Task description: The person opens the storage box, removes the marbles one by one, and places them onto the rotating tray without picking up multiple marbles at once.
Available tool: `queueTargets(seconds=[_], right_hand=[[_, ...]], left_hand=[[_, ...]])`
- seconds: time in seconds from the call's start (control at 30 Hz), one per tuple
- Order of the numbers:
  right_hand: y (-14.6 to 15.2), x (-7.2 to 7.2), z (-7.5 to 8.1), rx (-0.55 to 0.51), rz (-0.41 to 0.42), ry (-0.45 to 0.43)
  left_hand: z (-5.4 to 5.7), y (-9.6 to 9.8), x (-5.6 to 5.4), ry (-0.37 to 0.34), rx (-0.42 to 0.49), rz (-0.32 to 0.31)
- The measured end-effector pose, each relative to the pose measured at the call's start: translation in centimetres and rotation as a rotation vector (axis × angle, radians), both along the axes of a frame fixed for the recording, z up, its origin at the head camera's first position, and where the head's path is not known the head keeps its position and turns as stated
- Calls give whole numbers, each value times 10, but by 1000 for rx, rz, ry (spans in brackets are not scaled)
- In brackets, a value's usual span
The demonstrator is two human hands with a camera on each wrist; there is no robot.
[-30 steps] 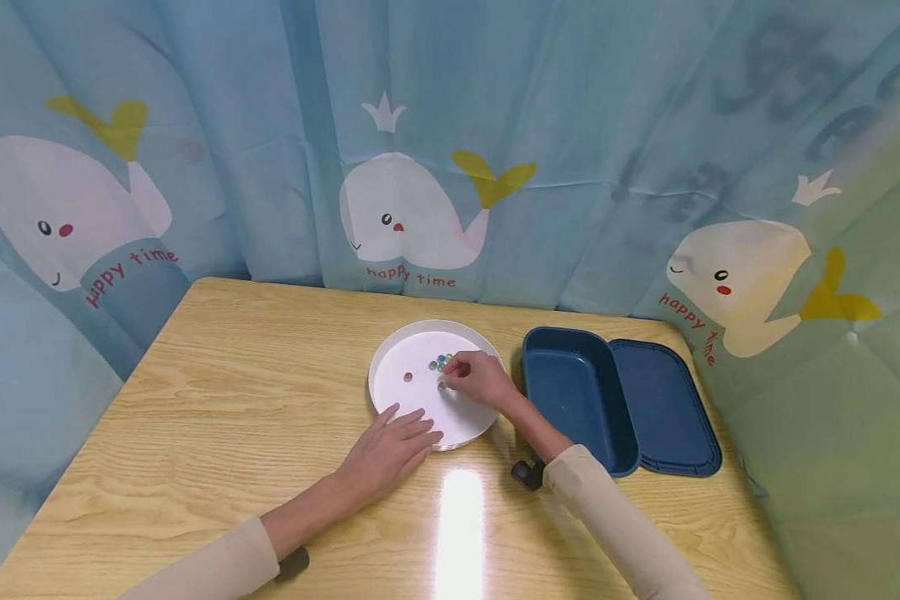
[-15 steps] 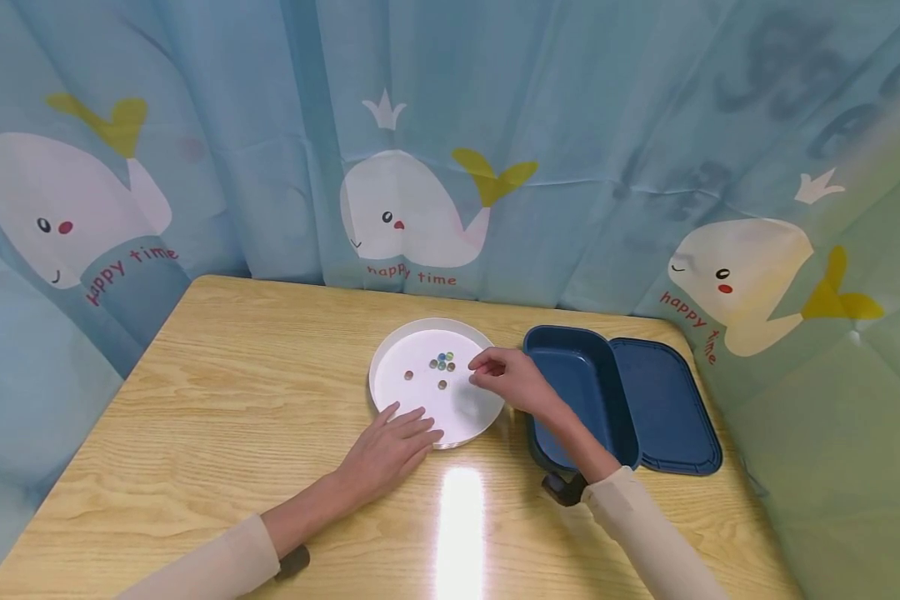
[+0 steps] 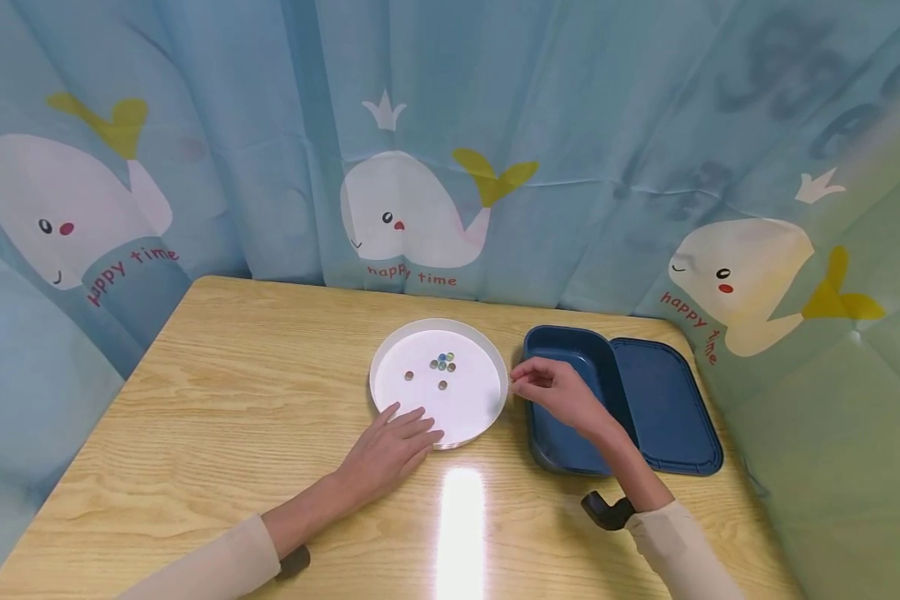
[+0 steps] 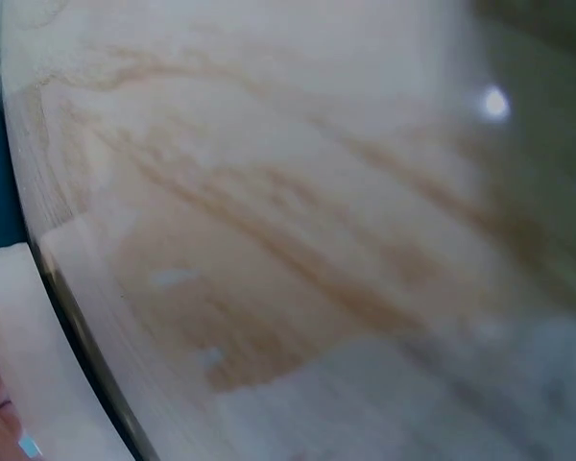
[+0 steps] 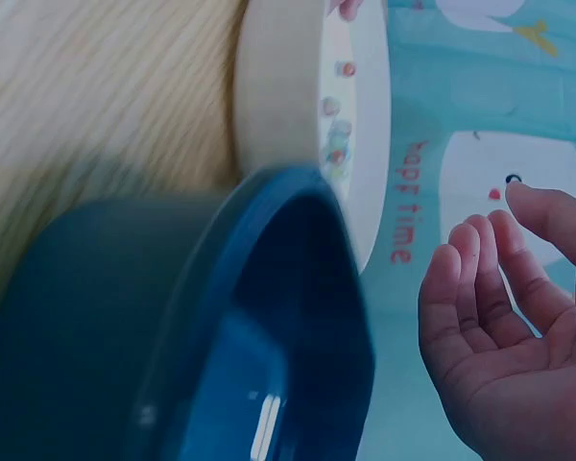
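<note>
A round white tray (image 3: pixel 472 408) on the table holds several glass marbles. Most of the marbles (image 3: pixel 442 366) sit in a cluster near its centre; a reddish marble (image 3: pixel 408 376) lies off to the left and another marble (image 3: pixel 442 385) just in front of the cluster. My left hand (image 3: pixel 386 454) rests with spread fingers on the tray's near-left rim. My right hand (image 3: pixel 562 393) hovers over the dark blue box (image 3: pixel 581 354), right of the tray. In the right wrist view this hand (image 5: pixel 518 336) has loosely bent fingers, thumb apart, and nothing shows in it.
Right of the box lies a flat dark blue lid (image 3: pixel 678 417). Behind the wooden table (image 3: pixel 270 358) hangs a blue curtain (image 3: pixel 270 167) with whale prints, which also runs down both sides. Black wrist-camera mounts show under each forearm.
My right hand has pulled away from the marbles, moving right across the tray's rim to above the blue box. A marble now shows at the cluster's right side. My left hand stays put.
</note>
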State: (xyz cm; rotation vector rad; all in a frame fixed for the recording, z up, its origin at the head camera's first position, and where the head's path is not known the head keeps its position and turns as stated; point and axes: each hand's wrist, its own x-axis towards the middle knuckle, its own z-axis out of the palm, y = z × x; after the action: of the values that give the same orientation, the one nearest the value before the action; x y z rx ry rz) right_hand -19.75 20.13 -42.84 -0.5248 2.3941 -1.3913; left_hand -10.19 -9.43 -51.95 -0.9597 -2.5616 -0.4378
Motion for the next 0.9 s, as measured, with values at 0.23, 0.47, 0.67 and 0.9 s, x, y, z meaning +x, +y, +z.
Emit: queueTargets(seconds=[0.23, 0.47, 0.67, 0.9], right_hand=[[31, 5, -3, 26, -14, -21], [49, 11, -13, 31, -14, -46], [57, 14, -28, 50, 10, -65], [58, 13, -39, 64, 79, -138]], left_hand=[[3, 0, 1, -18, -6, 10], [2, 1, 1, -26, -11, 14], [0, 1, 0, -2, -1, 5], [1, 0, 1, -18, -6, 12]])
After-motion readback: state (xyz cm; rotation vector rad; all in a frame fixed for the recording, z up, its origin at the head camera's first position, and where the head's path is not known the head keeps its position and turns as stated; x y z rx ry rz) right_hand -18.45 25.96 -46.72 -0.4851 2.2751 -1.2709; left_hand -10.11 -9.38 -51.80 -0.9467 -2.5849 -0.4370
